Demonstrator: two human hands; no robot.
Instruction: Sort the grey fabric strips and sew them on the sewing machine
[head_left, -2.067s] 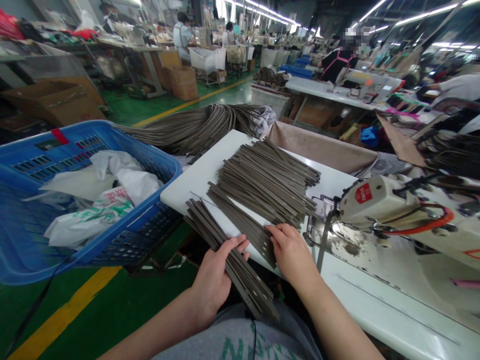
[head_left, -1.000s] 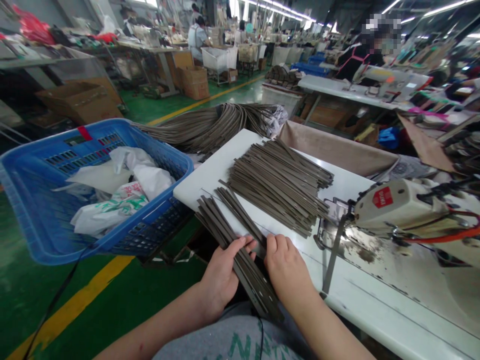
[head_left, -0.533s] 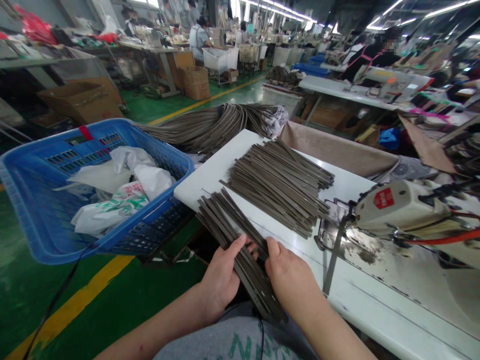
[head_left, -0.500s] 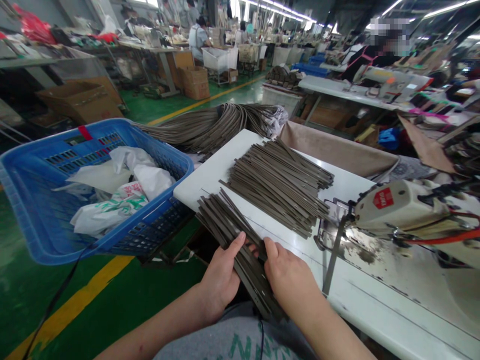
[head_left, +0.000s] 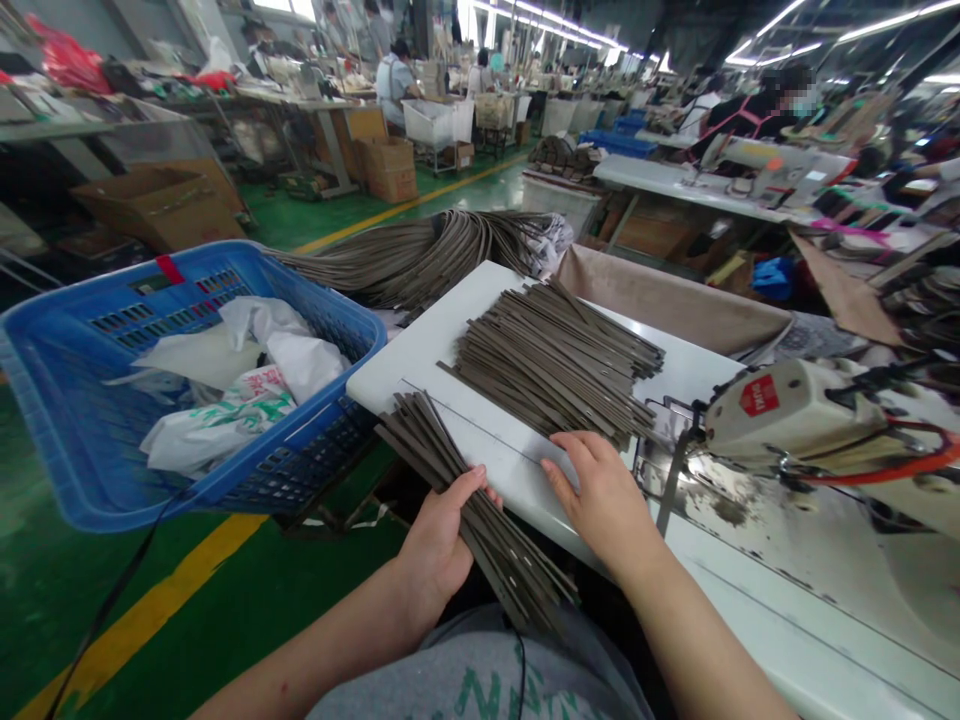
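Strips point(head_left: 465, 500) — a fanned bundle — slant from the bench point(head_left: 420, 355) edge down over the lap point(head_left: 480, 680), clasped round the middle by the left hand point(head_left: 439, 535). Meanwhile the right hand point(head_left: 604, 495) lies open, palm down on the bench, fingertips just beside the big pile point(head_left: 555, 365). The bundle's ends look uneven and unsupported — with one hand on it, loose ones could slide out to the floor point(head_left: 225, 620).

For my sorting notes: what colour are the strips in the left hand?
Dark grey-brown; the strips show best in the head view.
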